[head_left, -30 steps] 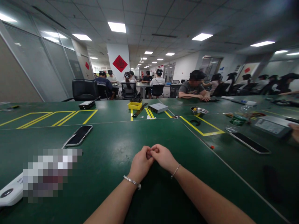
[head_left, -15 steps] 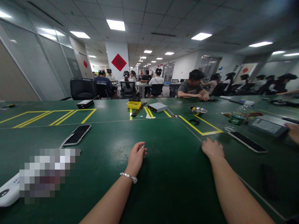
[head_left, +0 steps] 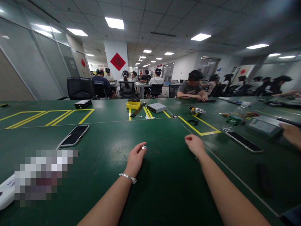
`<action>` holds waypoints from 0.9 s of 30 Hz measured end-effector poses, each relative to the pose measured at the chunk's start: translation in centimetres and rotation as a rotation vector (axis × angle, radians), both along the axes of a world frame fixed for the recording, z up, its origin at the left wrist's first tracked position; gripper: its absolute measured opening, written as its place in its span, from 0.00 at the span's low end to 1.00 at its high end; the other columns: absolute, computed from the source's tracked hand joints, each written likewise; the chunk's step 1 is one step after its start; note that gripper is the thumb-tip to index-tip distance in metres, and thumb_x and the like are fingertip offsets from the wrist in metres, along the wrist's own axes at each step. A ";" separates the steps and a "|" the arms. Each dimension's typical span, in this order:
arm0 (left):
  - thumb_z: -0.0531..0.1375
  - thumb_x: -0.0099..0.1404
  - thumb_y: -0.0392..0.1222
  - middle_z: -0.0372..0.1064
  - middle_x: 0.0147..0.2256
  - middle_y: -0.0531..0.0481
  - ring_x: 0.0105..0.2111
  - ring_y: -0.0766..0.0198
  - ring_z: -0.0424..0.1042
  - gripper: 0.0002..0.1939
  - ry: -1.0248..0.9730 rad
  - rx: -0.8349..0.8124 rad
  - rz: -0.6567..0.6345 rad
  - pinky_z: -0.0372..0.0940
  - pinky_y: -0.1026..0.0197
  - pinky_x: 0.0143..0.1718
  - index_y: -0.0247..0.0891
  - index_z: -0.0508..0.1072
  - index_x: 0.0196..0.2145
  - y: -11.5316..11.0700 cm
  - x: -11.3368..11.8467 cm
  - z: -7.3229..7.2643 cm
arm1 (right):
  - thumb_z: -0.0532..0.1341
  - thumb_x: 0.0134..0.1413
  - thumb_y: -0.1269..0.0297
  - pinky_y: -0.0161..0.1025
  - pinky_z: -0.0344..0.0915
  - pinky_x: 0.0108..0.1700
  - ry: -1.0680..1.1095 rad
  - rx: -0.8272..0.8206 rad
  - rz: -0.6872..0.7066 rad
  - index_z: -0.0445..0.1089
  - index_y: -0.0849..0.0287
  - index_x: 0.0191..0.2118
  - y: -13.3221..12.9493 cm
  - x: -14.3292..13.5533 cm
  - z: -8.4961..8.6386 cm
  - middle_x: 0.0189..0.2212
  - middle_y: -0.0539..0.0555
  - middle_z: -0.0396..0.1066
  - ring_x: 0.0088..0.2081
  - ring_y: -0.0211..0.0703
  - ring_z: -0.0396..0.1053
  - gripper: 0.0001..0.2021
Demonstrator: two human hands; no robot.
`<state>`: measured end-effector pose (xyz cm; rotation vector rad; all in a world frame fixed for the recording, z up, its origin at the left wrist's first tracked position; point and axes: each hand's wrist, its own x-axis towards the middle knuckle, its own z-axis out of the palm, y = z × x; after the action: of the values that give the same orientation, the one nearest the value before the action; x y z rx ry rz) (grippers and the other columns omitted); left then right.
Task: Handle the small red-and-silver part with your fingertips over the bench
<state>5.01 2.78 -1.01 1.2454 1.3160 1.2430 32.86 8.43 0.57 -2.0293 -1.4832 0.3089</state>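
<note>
A small silvery piece (head_left: 144, 147) is pinched between the thumb and fingers of the left hand (head_left: 135, 157), held above a green tabletop (head_left: 162, 179); the right hand (head_left: 195, 145), well apart from it, has its fingers drawn together on a small reddish-orange piece (head_left: 186, 138). Beyond the hands, strips of yellow tape (head_left: 210, 133) mark out boxes on the surface, where a yellow tray (head_left: 133, 105) of dark cables, a grey metal box (head_left: 156, 108) and a shiny metal bowl (head_left: 197, 110) sit. One phone (head_left: 74, 136) lies to the left; another phone (head_left: 244, 142) lies to the right, near a clear bottle (head_left: 235, 117) and a larger metal case (head_left: 264, 125). Across the table a seated person (head_left: 192, 88) leans on both forearms, and others sit at tables farther back in a room with ceiling lights and a red diamond sign (head_left: 118, 61) on a pillar. Pixelation covers much of a white object (head_left: 7, 191) at left, which the frame also cuts off. A co-worker's hand (head_left: 291, 134) is cropped at right, and a dark object (head_left: 264, 179) at lower right is hard to make out. Both pinched pieces are too small to identify.
</note>
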 end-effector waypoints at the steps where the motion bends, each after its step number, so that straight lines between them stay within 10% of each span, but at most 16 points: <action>1: 0.54 0.50 0.45 0.67 0.30 0.50 0.27 0.69 0.64 0.21 -0.007 -0.012 -0.008 0.58 0.67 0.27 0.37 0.67 0.42 0.0 0.0 0.0 | 0.56 0.40 0.69 0.37 0.61 0.36 0.176 -0.001 0.081 0.69 0.61 0.30 -0.1 -1.7 -0.1 0.29 0.55 0.69 0.31 0.39 0.65 0.08; 8: 0.50 0.55 0.50 0.66 0.27 0.50 0.24 0.70 0.63 0.21 0.033 0.053 0.018 0.59 0.66 0.26 0.33 0.68 0.41 0.0 0.3 0.1 | 0.61 0.39 0.65 0.28 0.57 0.23 1.124 -0.317 0.588 0.65 0.63 0.29 -3.2 -11.4 0.4 0.25 0.52 0.68 0.21 0.28 0.60 0.09; 21: 0.51 0.54 0.49 0.70 0.29 0.50 0.25 0.69 0.66 0.18 0.098 0.090 -0.028 0.60 0.65 0.28 0.35 0.70 0.36 -0.1 0.5 0.1 | 0.63 0.35 0.76 0.29 0.61 0.30 1.358 -0.330 0.542 0.67 0.63 0.28 -3.6 -12.3 0.0 0.24 0.50 0.66 0.25 0.28 0.62 0.08; 27: 0.56 0.49 0.40 0.68 0.29 0.52 0.27 0.70 0.64 0.15 0.134 0.129 0.042 0.60 0.66 0.31 0.36 0.68 0.37 0.2 0.5 -0.2 | 0.58 0.44 0.62 0.29 0.57 0.23 1.278 -0.357 0.561 0.66 0.63 0.29 -4.1 -12.7 0.2 0.20 0.49 0.64 0.19 0.27 0.59 0.08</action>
<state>5.51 2.94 -1.19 1.4191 1.3815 1.3109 20.20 4.34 0.79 -1.0432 -1.0684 1.7809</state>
